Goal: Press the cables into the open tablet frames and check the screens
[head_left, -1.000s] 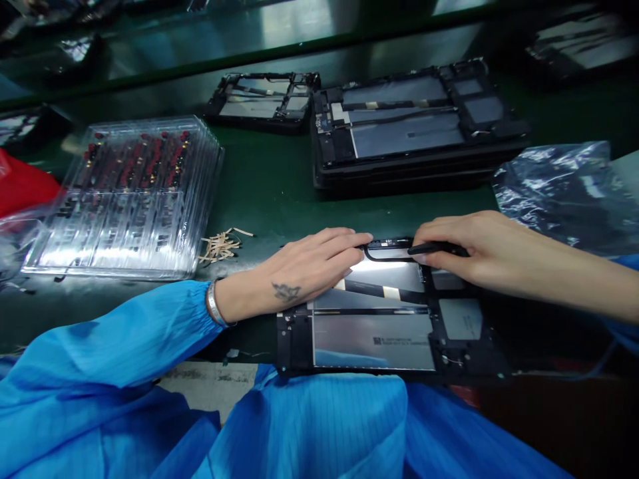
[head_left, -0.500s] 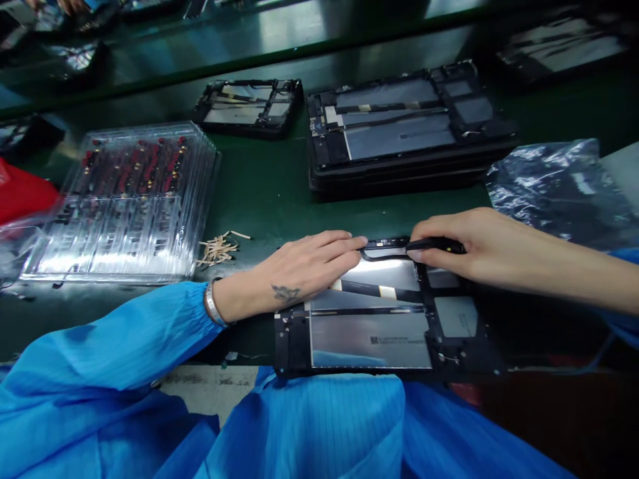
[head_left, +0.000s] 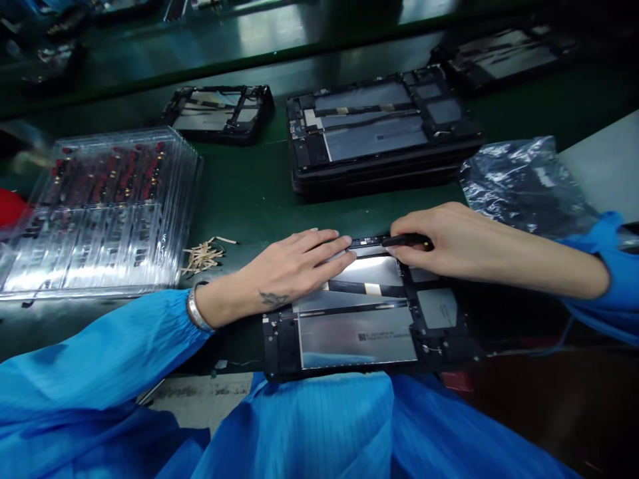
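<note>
An opened tablet housing lies at the bench's near edge, with silvery battery surfaces and dark flat cables showing. My left hand rests flat across its upper left part, fingers stretched toward the far edge. At that edge my right hand pinches black tweezers with a small yellow mark. Their tip touches or nearly touches the narrow dark strip along the far rim; the exact contact is too small to make out.
Behind the hands stands a stack of similar tablet housings, with a smaller pile to its left. Stacked clear plastic trays hold small red and black parts. Beige strips lie beside them. A crumpled plastic bag is at right.
The view has swung slightly right, so everything appears further left. Both hands stay at the housing's far edge. A dark cable loop seen there earlier now lies closer to the rim.
</note>
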`<state>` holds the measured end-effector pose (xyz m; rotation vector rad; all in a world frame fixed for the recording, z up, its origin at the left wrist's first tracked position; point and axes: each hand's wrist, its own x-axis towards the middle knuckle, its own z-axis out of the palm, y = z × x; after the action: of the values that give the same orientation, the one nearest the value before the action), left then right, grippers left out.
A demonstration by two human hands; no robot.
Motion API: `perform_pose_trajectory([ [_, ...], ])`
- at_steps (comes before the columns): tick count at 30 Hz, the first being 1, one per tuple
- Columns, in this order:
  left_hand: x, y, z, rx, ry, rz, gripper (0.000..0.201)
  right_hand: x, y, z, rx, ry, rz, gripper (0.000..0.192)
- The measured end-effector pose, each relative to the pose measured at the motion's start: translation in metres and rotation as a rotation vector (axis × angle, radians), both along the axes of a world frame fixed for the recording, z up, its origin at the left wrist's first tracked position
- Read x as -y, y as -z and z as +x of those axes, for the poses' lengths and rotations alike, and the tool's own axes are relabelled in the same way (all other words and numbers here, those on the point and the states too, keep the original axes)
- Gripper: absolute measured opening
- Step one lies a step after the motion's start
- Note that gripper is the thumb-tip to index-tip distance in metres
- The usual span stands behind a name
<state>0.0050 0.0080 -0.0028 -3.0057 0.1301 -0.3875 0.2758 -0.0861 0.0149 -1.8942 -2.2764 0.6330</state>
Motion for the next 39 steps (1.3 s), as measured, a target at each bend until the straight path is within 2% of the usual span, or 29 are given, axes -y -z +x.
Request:
perform_pose_trajectory([
  [3,0.0,0.0,0.001,0.001,0.003,0.019,0.036,0.0,0.0,0.001,0.056,-0.009,-0.044,0.031],
  [13,0.009,-0.005,0.011,0.047,-0.001,0.155,0.033,0.002,0.002,-0.005,0.107,-0.019,0.013,0.026],
  [16,0.02,-0.007,0.021,0.044,-0.052,0.232,0.035,0.007,-0.001,-0.003,0.114,-0.054,0.119,0.02],
  [18,0.029,-0.009,0.029,0.008,-0.101,0.274,0.037,0.019,-0.009,-0.004,0.074,-0.014,0.316,0.018],
  [20,0.036,-0.009,0.035,-0.035,-0.137,0.297,0.038,0.039,-0.018,-0.011,-0.095,0.139,0.518,0.02],
  [21,0.038,-0.009,0.038,-0.049,-0.145,0.301,0.037,0.051,-0.021,-0.018,-0.256,0.223,0.577,0.019],
  [22,0.039,-0.009,0.04,-0.056,-0.144,0.3,0.035,0.065,-0.022,-0.028,-0.441,0.312,0.572,0.018],
  [24,0.036,-0.008,0.043,-0.047,-0.127,0.292,0.034,0.09,-0.013,-0.052,-0.935,0.231,0.477,0.03],
  [26,0.028,-0.009,0.047,-0.05,-0.106,0.269,0.035,0.106,0.007,-0.079,-1.069,0.174,0.473,0.046],
  [28,0.017,-0.011,0.05,-0.088,-0.122,0.18,0.038,0.111,0.03,-0.104,-1.172,0.186,0.53,0.049],
  [31,-0.004,-0.017,0.054,-0.186,-0.285,-0.232,0.033,0.109,0.055,-0.126,-1.265,0.224,0.607,0.042],
  [33,-0.016,-0.021,0.055,-0.25,-0.349,-0.492,0.031,0.108,0.06,-0.13,-1.228,0.199,0.683,0.043],
  [34,-0.021,-0.022,0.055,-0.28,-0.349,-0.565,0.033,0.108,0.061,-0.13,-1.195,0.184,0.716,0.043],
  [39,-0.031,-0.037,0.053,-0.288,-0.335,-0.727,0.034,0.108,0.06,-0.131,-1.034,0.185,0.817,0.044],
])
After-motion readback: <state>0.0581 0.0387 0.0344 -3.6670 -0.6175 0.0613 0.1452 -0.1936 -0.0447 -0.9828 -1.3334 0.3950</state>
